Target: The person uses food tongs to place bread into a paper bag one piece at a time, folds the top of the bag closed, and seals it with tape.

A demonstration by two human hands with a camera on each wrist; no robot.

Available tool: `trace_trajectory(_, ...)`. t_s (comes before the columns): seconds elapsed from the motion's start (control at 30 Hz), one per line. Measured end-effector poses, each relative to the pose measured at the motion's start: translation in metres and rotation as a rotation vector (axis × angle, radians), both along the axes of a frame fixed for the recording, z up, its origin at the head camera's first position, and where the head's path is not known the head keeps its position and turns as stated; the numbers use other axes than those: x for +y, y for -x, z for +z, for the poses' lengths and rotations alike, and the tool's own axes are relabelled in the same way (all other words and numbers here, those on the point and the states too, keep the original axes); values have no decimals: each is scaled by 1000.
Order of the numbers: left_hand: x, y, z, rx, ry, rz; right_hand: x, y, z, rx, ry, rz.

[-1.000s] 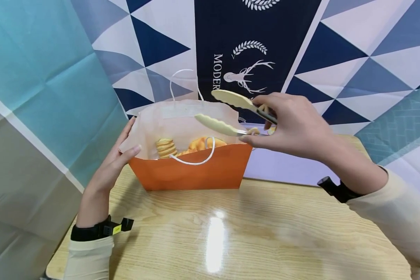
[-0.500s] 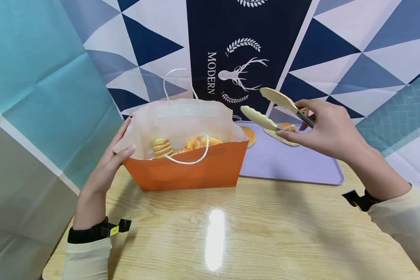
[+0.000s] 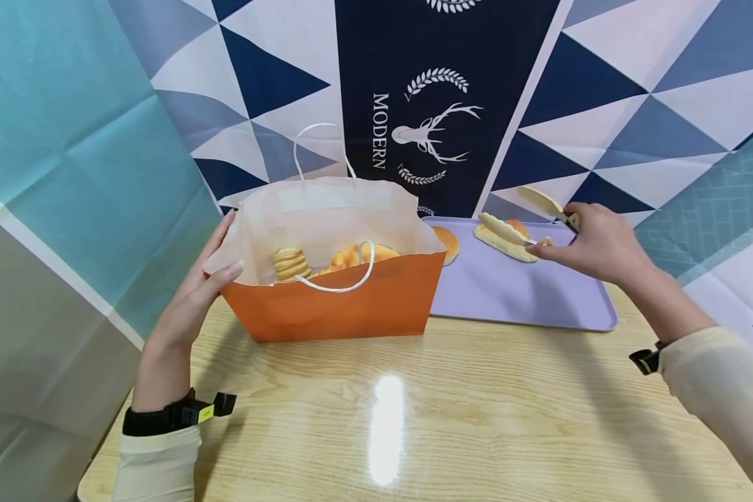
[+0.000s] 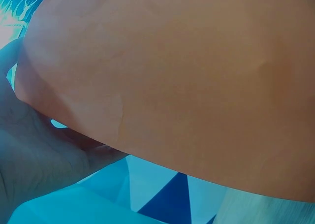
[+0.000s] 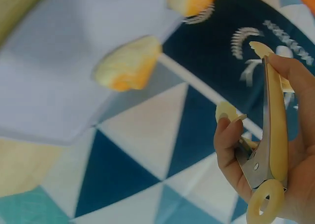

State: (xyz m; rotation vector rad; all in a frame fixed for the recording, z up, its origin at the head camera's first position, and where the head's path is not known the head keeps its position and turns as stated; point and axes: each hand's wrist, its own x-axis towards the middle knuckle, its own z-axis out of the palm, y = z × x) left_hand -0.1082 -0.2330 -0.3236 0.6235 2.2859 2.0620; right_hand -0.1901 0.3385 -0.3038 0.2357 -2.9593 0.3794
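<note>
My left hand (image 3: 188, 303) grips the left side of an orange paper bag (image 3: 345, 307), thumb in front and fingers behind its edge. Inside the bag sit a ridged, stacked-looking pastry (image 3: 291, 263) and an orange-yellow bread (image 3: 354, 258), partly hidden by the front wall. In the left wrist view the bag's orange wall (image 4: 172, 86) fills most of the frame. My right hand (image 3: 609, 245) holds tongs (image 5: 277, 125) with cream scalloped tips, spread apart with nothing between them. Those tips hover over a long bread roll (image 3: 516, 249) on the lilac tray (image 3: 508, 296).
A round bun (image 3: 447, 244) lies on the tray, partly behind the bag's right edge. White cord handles (image 3: 351, 287) stand out from the bag. Patterned cloth (image 3: 276, 77) hangs behind the wooden table (image 3: 301, 418).
The right hand has carried the tongs rightward from above the bag to the tray, then farther back toward the long roll. The left hand keeps its grip on the bag.
</note>
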Motion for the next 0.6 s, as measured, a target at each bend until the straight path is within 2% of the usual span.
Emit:
trace_trajectory(0.13,1,0,1,-6,-6,-4,14,12,-21,-39,-17,-13)
trace_trajectory(0.3,2,1,2,-8,-8,-7,29,24,-43,-38,-28,-20)
trace_trajectory(0.6,2,1,1,-9,-7,-8,47,40,-70,-147,-21,-51)
